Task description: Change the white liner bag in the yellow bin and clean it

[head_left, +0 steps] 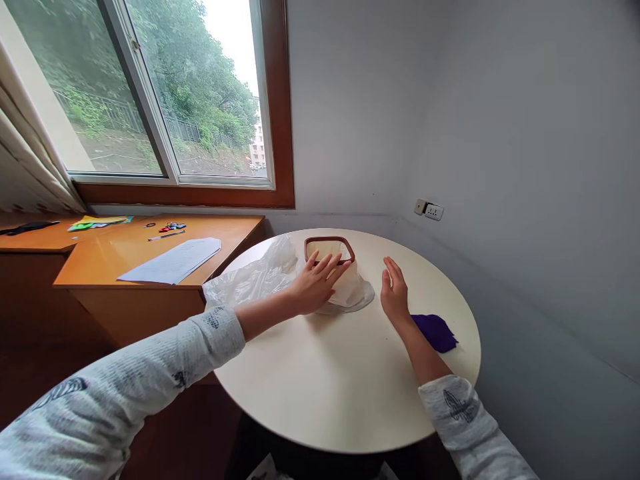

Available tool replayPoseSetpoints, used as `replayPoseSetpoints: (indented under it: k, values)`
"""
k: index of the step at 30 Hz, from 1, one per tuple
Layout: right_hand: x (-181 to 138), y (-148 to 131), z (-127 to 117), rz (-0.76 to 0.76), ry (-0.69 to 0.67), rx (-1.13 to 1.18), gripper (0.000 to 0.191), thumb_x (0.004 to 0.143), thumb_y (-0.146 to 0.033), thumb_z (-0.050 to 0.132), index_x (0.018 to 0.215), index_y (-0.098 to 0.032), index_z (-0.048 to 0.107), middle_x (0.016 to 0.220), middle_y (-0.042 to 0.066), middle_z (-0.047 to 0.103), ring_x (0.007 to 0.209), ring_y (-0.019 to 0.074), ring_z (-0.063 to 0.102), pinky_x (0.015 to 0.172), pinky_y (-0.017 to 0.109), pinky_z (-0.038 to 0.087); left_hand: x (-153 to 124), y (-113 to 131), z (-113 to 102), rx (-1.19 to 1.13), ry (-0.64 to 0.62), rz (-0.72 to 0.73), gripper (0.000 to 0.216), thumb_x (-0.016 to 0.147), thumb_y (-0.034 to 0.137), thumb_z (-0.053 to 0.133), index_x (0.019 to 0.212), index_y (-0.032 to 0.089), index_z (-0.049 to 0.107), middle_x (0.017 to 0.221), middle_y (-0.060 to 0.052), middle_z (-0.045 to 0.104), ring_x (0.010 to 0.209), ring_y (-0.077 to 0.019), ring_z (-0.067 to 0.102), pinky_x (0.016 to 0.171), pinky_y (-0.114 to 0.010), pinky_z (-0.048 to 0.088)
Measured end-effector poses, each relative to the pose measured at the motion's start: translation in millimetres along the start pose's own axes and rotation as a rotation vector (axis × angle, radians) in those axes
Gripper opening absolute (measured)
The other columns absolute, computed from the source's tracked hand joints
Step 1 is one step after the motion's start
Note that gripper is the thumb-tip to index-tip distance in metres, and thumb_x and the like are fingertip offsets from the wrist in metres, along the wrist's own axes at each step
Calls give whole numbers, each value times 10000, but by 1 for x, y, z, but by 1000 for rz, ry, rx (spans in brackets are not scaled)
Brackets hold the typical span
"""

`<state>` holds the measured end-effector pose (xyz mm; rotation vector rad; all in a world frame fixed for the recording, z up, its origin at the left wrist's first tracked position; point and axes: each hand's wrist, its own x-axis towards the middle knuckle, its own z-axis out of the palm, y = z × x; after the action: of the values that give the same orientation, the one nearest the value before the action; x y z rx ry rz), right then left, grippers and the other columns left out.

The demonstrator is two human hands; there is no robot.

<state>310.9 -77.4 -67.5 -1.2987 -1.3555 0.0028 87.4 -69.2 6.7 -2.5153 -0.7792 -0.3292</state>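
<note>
On the far part of the round table stands a small bin (320, 248) with a brown rim and a pale translucent plastic bag (355, 291) around its body. My left hand (316, 283) is in front of the bin with fingers spread, overlapping its near rim; I cannot tell whether it touches. To the right of the bin, my right hand (395, 290) is raised with its fingers stretched out and nothing in them. A dark purple cloth (434, 332) lies beside my right forearm. Another crumpled clear plastic bag (255, 273) spreads left of the bin.
The white round table (320, 387) stands against a wooden desk (100, 267) on the left. Sheets of paper (173, 261), a pen (167, 236) and small coloured items (173, 227) lie on that desk. A wall socket (433, 212) is behind, below the window's level.
</note>
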Motion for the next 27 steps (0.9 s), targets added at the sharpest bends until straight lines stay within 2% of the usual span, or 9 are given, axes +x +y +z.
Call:
replayPoseSetpoints:
  k: [8, 18, 27]
  values:
    - [-3, 5, 1, 18, -16, 14, 466, 926, -384, 279, 1288, -169, 477, 1378, 113, 437, 1294, 187, 372, 1068, 427, 322, 7, -29, 17, 13, -4, -6, 612, 881, 244, 388, 1448, 150, 179, 1496, -140, 232, 1389, -261, 166, 1114, -491, 55]
    - [-5, 10, 3, 31, -32, 47, 472, 921, -395, 302, 1275, -149, 496, 1373, 119, 440, 1284, 190, 382, 1060, 410, 341, 14, -61, 39, 41, -17, -36, 694, 837, 254, 471, 1449, 129, 167, 1500, -169, 200, 1388, -277, 158, 1109, -472, 86]
    - [-5, 11, 3, 25, -46, 51, 483, 924, -390, 298, 1283, -128, 487, 1359, 122, 460, 1280, 186, 390, 1068, 399, 333, 21, -83, 46, 13, -77, -67, 760, 797, 274, 534, 1448, 143, 162, 1510, -158, 173, 1390, -277, 147, 1110, -474, 30]
